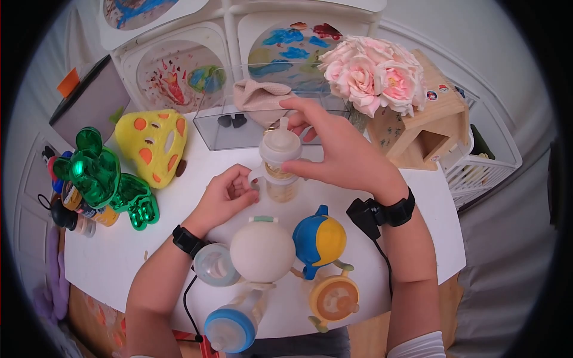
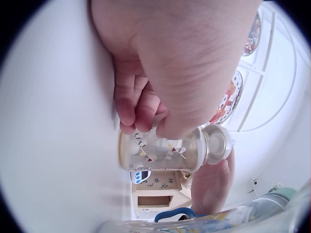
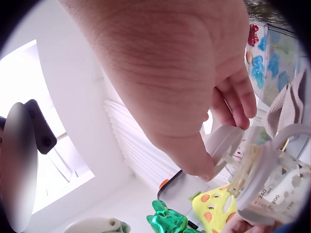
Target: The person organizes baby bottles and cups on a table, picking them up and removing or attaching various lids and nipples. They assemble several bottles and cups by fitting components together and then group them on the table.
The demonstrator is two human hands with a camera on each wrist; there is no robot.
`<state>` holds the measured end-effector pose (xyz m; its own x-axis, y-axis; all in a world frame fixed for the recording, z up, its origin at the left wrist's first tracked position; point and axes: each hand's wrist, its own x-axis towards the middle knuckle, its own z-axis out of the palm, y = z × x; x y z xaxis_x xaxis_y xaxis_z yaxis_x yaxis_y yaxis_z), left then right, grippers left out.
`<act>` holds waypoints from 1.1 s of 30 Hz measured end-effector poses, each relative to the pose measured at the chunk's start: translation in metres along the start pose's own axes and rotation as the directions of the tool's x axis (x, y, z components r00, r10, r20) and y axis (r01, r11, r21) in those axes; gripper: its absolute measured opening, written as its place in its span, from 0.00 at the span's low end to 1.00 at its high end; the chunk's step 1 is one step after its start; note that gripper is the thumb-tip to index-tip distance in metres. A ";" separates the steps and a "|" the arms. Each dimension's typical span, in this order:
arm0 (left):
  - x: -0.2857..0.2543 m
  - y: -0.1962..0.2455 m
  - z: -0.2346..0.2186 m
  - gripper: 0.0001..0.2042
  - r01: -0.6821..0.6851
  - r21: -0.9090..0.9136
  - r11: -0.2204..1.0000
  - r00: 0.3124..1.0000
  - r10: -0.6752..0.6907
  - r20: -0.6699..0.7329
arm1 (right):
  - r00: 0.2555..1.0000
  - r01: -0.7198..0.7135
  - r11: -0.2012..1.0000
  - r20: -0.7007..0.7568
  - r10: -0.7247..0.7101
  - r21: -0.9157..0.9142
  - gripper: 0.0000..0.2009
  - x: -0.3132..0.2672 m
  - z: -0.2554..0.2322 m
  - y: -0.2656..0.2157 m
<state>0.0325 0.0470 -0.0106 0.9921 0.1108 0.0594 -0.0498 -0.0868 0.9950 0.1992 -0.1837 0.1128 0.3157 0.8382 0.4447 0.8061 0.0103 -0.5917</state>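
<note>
A clear baby bottle (image 1: 282,190) with printed figures and white side handles stands upright at the middle of the table. My left hand (image 1: 230,192) grips its left handle with curled fingers. Over the bottle's neck, my right hand (image 1: 340,146) holds the whitish teat cap (image 1: 280,145) between thumb and fingers. From the right wrist, the cap (image 3: 225,147) appears tilted, with the threaded neck (image 3: 247,167) exposed beside it. Nearer me are a round white-topped bottle (image 1: 262,249), a blue-and-yellow cup (image 1: 320,240), a blue-ringed bottle (image 1: 230,329) and an orange-topped bottle (image 1: 334,298).
Behind the bottle sits a clear box (image 1: 224,132) with a beige cloth (image 1: 262,98). A yellow plush (image 1: 152,143) and shiny green bear (image 1: 98,173) occupy the left. Pink flowers (image 1: 376,74) and a wooden house (image 1: 427,119) stand right. A clear lid (image 1: 216,264) lies near my left wrist.
</note>
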 end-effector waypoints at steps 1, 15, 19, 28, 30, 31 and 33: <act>0.000 0.000 0.000 0.13 0.002 -0.002 1.000 1.000 -0.002 -0.005 | 1.000 0.002 1.000 0.005 -0.002 0.002 0.43 0.000 0.001 0.001; 0.001 -0.001 -0.001 0.12 -0.030 -0.010 1.000 0.999 0.030 0.015 | 0.990 -0.009 1.000 0.141 0.007 0.008 0.42 -0.001 0.001 0.000; 0.000 0.000 -0.001 0.12 -0.045 0.000 0.999 0.999 0.045 0.021 | 0.989 -0.017 1.000 0.148 0.014 0.014 0.42 -0.001 0.002 0.004; 0.000 0.001 0.003 0.09 -0.037 -0.008 0.999 0.999 0.037 -0.005 | 0.989 0.051 0.998 0.143 -0.045 -0.041 0.41 -0.001 0.001 0.007; 0.001 0.001 0.003 0.08 -0.048 -0.030 0.998 0.999 0.048 -0.018 | 0.996 0.029 1.000 0.082 -0.028 -0.010 0.37 -0.002 0.004 0.005; 0.001 0.001 0.003 0.08 -0.050 -0.029 0.998 0.999 0.050 -0.013 | 0.997 0.027 1.000 0.077 -0.026 -0.013 0.37 -0.002 0.005 0.006; 0.001 0.002 0.002 0.08 -0.021 0.000 1.000 1.000 0.021 -0.004 | 0.997 0.056 0.998 0.052 -0.056 -0.009 0.34 0.000 0.006 0.007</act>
<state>0.0339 0.0454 -0.0091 0.9904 0.1128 0.0801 -0.0702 -0.0888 0.9936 0.2022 -0.1809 0.1045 0.2440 0.8634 0.4416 0.8269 0.0527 -0.5599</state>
